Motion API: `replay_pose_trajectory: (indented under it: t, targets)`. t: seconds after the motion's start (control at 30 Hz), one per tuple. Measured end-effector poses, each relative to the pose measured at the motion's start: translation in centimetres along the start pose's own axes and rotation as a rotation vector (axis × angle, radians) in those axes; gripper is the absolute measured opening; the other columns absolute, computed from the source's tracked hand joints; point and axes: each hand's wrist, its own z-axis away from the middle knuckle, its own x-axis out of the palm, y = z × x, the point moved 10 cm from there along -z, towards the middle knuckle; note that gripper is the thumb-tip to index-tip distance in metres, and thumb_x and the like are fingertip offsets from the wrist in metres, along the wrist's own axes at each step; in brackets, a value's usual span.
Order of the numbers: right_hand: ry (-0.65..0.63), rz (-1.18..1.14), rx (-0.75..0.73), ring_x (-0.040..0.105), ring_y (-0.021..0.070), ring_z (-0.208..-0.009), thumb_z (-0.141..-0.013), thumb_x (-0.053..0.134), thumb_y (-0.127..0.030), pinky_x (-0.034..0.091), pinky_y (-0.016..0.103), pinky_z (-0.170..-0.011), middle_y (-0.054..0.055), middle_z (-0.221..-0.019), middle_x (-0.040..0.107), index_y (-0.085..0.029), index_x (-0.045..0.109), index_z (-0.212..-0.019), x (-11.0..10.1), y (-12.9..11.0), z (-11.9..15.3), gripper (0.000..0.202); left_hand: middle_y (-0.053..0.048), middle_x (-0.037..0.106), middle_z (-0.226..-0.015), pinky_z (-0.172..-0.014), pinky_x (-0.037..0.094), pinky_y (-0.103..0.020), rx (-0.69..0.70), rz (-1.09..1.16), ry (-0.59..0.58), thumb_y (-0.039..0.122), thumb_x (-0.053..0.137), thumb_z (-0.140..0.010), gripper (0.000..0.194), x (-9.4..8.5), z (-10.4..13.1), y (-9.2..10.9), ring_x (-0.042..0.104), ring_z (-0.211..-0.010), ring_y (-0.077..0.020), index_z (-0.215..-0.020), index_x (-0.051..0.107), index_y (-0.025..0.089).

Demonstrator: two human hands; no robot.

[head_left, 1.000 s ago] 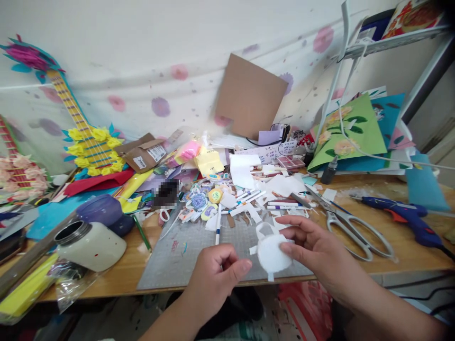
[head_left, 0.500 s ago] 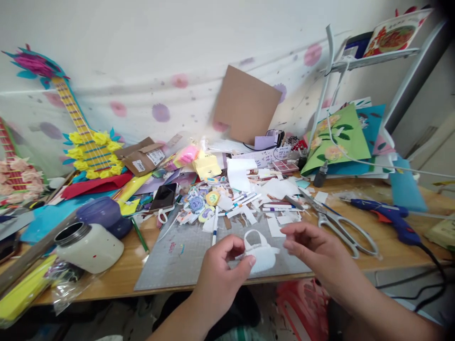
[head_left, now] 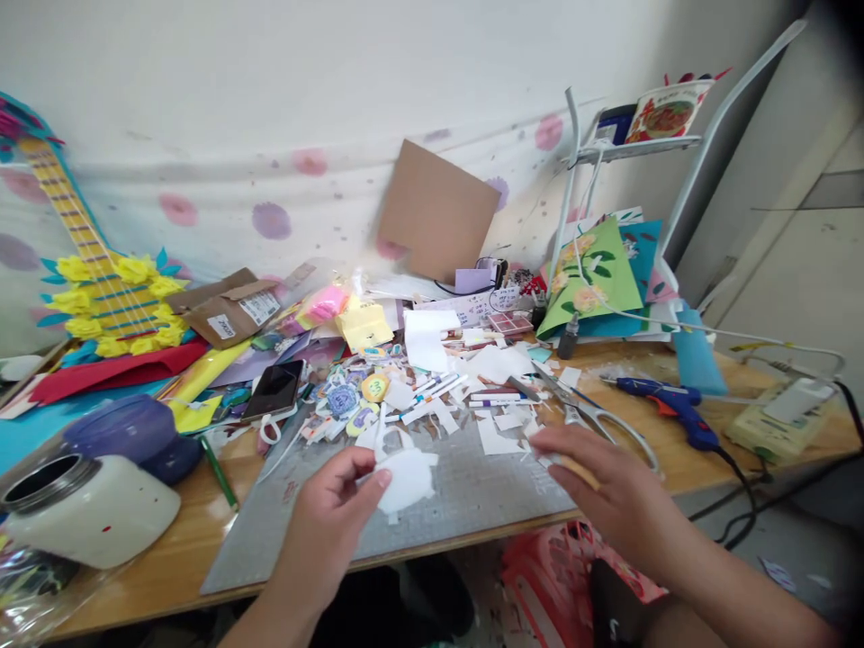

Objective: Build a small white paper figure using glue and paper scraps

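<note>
A small white paper cutout (head_left: 405, 479) with a rounded body, short tabs along its edge and a loop at the top is pinched between the thumb and fingers of my left hand (head_left: 330, 504). It is held over the grey cutting mat (head_left: 270, 540), near its front edge. To the right, my right hand (head_left: 607, 477) hovers by the mat's right part, its thumb and fingers slightly apart, close to white paper scraps (head_left: 498, 437). Silver scissors (head_left: 594, 409) lie just beyond that hand.
A blue glue gun (head_left: 665, 400) lies at the right. Markers (head_left: 496, 396), flower cutouts (head_left: 343, 399) and a phone (head_left: 274, 389) crowd the mat's back. A white jar (head_left: 101, 517) lies on the left, near a green pencil (head_left: 220, 474). A brown cardboard sheet (head_left: 438, 211) leans on the wall.
The view has shifted to the right. My left hand has turned the white cutout, and it sits farther from my right hand, which has moved toward the paper scraps and scissors.
</note>
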Motion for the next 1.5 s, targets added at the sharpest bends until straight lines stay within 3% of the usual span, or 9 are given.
replay_pose_trajectory:
  t: [0.07,0.2,0.57,0.8,0.97,1.07,1.17,1.27,1.5]
  targets:
    - [0.005,0.412,-0.27,0.039,0.0329,-0.127,-0.087,0.054,-0.029,0.031,0.056,-0.1,0.01,-0.136,0.048,-0.03,0.059,-0.118,0.2,-2.4,1.1,0.032,0.004,0.05,-0.066,-0.054,0.034,-0.022,-0.026,-0.005,0.067,0.039,0.064,-0.074,0.021,-1.6,-0.3,-0.9,0.043,-0.06,-0.0126,-0.077,0.059,0.019]
    - [-0.046,0.815,-0.437,0.014,0.0344,-0.138,-0.085,0.056,-0.04,0.01,0.062,-0.105,0.01,-0.151,0.025,-0.032,0.038,-0.138,2.2,-4.2,3.2,0.056,0.004,0.049,-0.062,-0.052,0.034,-0.022,-0.074,0.019,0.108,0.042,0.066,-0.069,0.025,-2.4,-0.2,-2.0,0.041,-0.059,-0.0132,-0.076,0.06,0.019]
    - [-0.093,0.91,-0.41,0.006,0.035,-0.139,-0.089,0.05,-0.032,-0.003,0.064,-0.104,0.005,-0.154,0.017,-0.029,0.029,-0.142,4.2,-5.4,4.8,0.057,0.004,0.054,-0.069,-0.056,0.036,-0.022,-0.013,-0.015,-0.004,0.041,0.066,-0.072,0.023,-0.6,0.7,-1.4,0.045,-0.063,-0.0132,-0.081,0.061,0.021]
    - [-0.199,0.852,-0.461,0.01,0.0357,-0.138,-0.091,0.047,-0.032,0.0,0.067,-0.103,0.003,-0.153,0.02,-0.03,0.037,-0.138,5.4,-6.1,4.9,0.047,-0.003,0.064,-0.073,-0.062,0.047,-0.031,0.017,-0.24,-0.169,0.039,0.059,-0.075,0.025,3.7,-0.6,-2.1,0.06,-0.067,-0.0207,-0.085,0.063,0.016]
    - [-0.246,0.824,-0.517,0.012,0.0328,-0.139,-0.093,0.043,-0.03,-0.007,0.064,-0.105,0.003,-0.153,0.021,-0.025,0.042,-0.134,6.7,-6.8,5.2,0.041,-0.009,0.059,-0.098,-0.092,0.038,-0.042,0.448,-0.482,0.056,0.032,0.058,-0.076,0.017,3.6,0.7,4.5,0.051,-0.1,-0.0271,-0.086,0.066,0.021]
    - [-0.249,0.807,-0.573,0.015,0.0316,-0.138,-0.093,0.045,-0.029,-0.013,0.063,-0.105,0.004,-0.147,0.036,-0.024,0.052,-0.126,7.5,-7.2,5.4,0.035,-0.007,0.058,-0.097,-0.089,0.037,-0.044,0.617,-0.574,-0.109,0.034,0.057,-0.08,0.016,7.8,3.2,8.5,0.05,-0.097,-0.0263,-0.081,0.068,0.023]
    - [-0.248,0.765,-0.597,0.015,0.0332,-0.138,-0.089,0.051,-0.031,-0.012,0.064,-0.105,0.004,-0.136,0.05,-0.028,0.059,-0.118,8.4,-7.3,5.4,0.03,-0.007,0.058,-0.1,-0.091,0.031,-0.051,0.631,-0.581,-0.215,0.045,0.069,-0.07,0.024,11.4,4.8,9.9,0.048,-0.097,-0.0287,-0.072,0.065,0.021]
    - [-0.236,0.735,-0.573,0.019,0.0365,-0.136,-0.084,0.058,-0.029,0.0,0.067,-0.105,0.006,-0.131,0.055,-0.03,0.058,-0.121,8.9,-7.3,5.1,0.038,-0.004,0.06,-0.086,-0.091,0.029,-0.052,0.607,-0.596,-0.257,0.031,0.066,-0.075,0.017,13.3,5.4,9.4,0.05,-0.089,-0.0246,-0.064,0.062,0.02]
    - [-0.272,0.73,-0.631,0.038,0.0351,-0.127,-0.092,0.046,-0.026,0.027,0.061,-0.102,0.01,-0.127,0.057,-0.02,0.059,-0.118,8.7,-9.1,5.3,0.03,-0.003,0.061,-0.079,-0.08,0.04,-0.035,0.533,-0.33,-0.169,0.022,0.051,-0.085,0.021,10.0,2.8,9.1,0.056,-0.081,-0.0192,-0.065,0.059,0.019]
